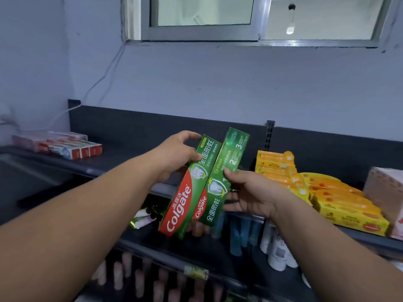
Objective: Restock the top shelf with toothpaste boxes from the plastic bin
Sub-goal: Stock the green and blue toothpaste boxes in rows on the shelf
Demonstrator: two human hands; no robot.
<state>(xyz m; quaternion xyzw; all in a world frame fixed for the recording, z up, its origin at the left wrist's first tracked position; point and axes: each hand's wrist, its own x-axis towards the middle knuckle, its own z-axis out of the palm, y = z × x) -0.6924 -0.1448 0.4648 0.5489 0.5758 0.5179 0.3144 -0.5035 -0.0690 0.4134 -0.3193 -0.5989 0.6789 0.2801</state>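
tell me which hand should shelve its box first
Probably left: the left hand grips the left green box higher, over the bare top shelf; the right hand holds the right green box lower, beside the orange boxes.

Cool, dim light is filtering through the grey metal-framed window [200, 32] — a white hanging bulb [290, 29] is glaring behind its glass — while edges are bowing and the dark lower shelf [196, 247] is blurring in shadow.
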